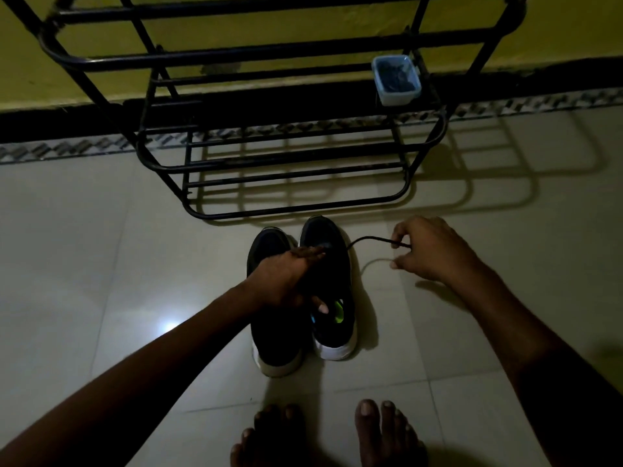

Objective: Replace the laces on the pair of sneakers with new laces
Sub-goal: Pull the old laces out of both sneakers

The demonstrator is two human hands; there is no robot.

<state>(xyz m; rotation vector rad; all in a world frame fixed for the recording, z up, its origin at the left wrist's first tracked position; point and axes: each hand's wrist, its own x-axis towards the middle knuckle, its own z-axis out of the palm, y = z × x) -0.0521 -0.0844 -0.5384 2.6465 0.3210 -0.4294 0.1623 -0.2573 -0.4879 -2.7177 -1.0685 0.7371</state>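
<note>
Two dark sneakers with white soles stand side by side on the floor, toes pointing away from me. My left hand (286, 281) lies over the tongue of the right sneaker (332, 274), fingers stretched toward the toe and thumb down at the shoe's opening; it hides part of the left sneaker (269, 244). My right hand (428, 247) is to the right of the shoes, off the floor, and pinches a black lace (365, 238) that arcs from the right sneaker's eyelets to its fingers.
A black metal shoe rack (286, 170) stands just beyond the sneakers against the yellow wall. A clear plastic box (397, 80) with dark contents sits on its right side. My bare feet (381, 429) are on the pale tiles near the bottom edge.
</note>
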